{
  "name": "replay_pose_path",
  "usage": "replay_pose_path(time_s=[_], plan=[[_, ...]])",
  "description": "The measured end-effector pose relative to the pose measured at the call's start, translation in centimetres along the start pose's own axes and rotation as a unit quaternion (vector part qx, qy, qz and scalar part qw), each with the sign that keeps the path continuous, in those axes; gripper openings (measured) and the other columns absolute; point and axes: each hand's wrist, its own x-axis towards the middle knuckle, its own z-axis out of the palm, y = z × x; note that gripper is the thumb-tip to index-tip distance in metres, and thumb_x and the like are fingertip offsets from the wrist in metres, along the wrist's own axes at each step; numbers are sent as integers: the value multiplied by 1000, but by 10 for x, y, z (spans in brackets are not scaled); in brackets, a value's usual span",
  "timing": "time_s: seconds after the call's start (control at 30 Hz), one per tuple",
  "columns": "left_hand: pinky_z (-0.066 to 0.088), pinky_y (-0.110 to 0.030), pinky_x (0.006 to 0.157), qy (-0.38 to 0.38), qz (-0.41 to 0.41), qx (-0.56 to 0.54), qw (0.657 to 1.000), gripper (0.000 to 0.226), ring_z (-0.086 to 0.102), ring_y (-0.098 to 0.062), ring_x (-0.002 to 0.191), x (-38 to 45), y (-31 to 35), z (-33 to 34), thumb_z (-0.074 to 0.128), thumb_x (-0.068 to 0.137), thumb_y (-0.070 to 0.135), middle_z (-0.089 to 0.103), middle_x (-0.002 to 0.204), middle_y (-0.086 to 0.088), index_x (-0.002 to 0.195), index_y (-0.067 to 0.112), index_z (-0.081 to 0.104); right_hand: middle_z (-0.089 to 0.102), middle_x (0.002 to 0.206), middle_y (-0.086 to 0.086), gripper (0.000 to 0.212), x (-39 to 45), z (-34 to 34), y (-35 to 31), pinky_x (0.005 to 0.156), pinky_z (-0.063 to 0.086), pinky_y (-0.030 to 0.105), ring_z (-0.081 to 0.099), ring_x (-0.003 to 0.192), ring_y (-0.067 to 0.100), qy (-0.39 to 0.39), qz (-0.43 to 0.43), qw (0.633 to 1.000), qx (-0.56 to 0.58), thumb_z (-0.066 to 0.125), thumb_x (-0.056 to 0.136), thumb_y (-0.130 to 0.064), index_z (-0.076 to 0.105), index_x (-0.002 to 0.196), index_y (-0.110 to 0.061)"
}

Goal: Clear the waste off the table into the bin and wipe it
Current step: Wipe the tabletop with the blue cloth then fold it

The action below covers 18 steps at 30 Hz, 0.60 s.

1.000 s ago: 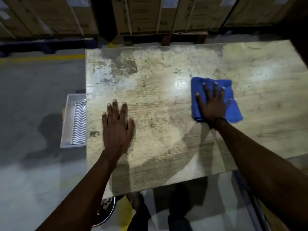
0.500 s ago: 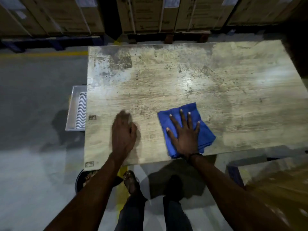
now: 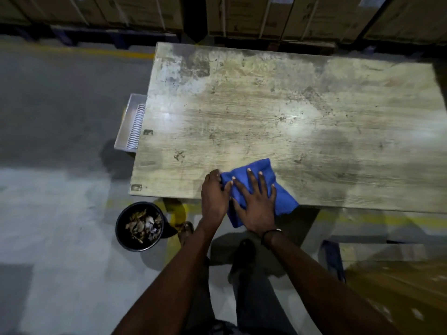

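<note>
My right hand (image 3: 254, 209) lies flat with the fingers spread on the folded blue cloth (image 3: 256, 189), pressing it onto the worn, pale wooden table (image 3: 278, 117) near the front edge. One corner of the cloth hangs a little over this edge. My left hand (image 3: 214, 197) is just beside the right one, and its fingers are curled at the left end of the cloth, touching it; whether they really pinch it, I cannot tell. The round black bin (image 3: 140, 226) stands on the grey floor under the front left corner of the table, and it has brown scraps of waste (image 3: 142, 224) inside. A grey metal tray (image 3: 131, 125) with a wavy pattern sticks out beyond the left side of the table.
</note>
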Motion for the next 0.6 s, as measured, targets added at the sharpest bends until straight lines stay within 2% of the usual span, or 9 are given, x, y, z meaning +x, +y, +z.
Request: replay_pose_path(time_s=[0.13,0.23,0.3,0.37,0.47,0.53,0.6], plan=[[51,-39,78,8,-33,-15,999,14,64,-29,92,-9,6,5,72,93,8,65,101,-12,104,7,64,19,172,0,65,-16,-8,10,115,25,63,17,158,32,-5,-26,999,27,46,98,-59,34,159,-41],[36,-33,69,-2,7,-16,1000,15,57,-28,83,-19,3,3,73,89,5,59,88,-9,97,7,61,36,164,0,65,-28,-23,18,109,35,58,32,150,29,-5,-14,998,66,52,98,-52,33,159,-38],[34,-32,64,-28,21,-32,999,17,57,-24,75,-27,3,-3,72,90,4,59,81,-4,96,9,57,46,156,1,70,-31,-35,24,101,43,53,42,140,30,-5,-10,995,99,57,96,-43,30,160,-35],[35,-32,59,-57,31,-41,997,18,53,-15,63,-37,8,-10,68,92,2,57,74,0,97,11,54,48,153,0,80,-33,-48,33,92,48,51,46,133,32,-20,-29,992,120,61,89,-32,26,161,-35],[30,-30,54,-88,76,-35,993,15,44,-7,51,-56,20,-20,60,95,2,55,66,-6,98,13,50,44,155,1,89,-35,-62,43,86,52,55,43,129,36,-79,-65,990,101,61,85,-26,19,163,-37],[28,-28,51,-97,106,-32,989,18,41,-7,48,-70,28,-25,55,96,-1,53,61,-3,96,15,48,48,145,7,87,-39,-68,48,83,54,55,45,124,38,-108,-74,987,90,55,82,-31,21,162,-40],[29,-30,54,-104,115,-29,988,26,40,-6,51,-84,35,-29,50,92,-6,52,64,0,95,19,46,55,118,9,74,-41,-73,53,78,52,47,54,109,39,-126,-79,982,113,50,83,-35,36,156,-38]])
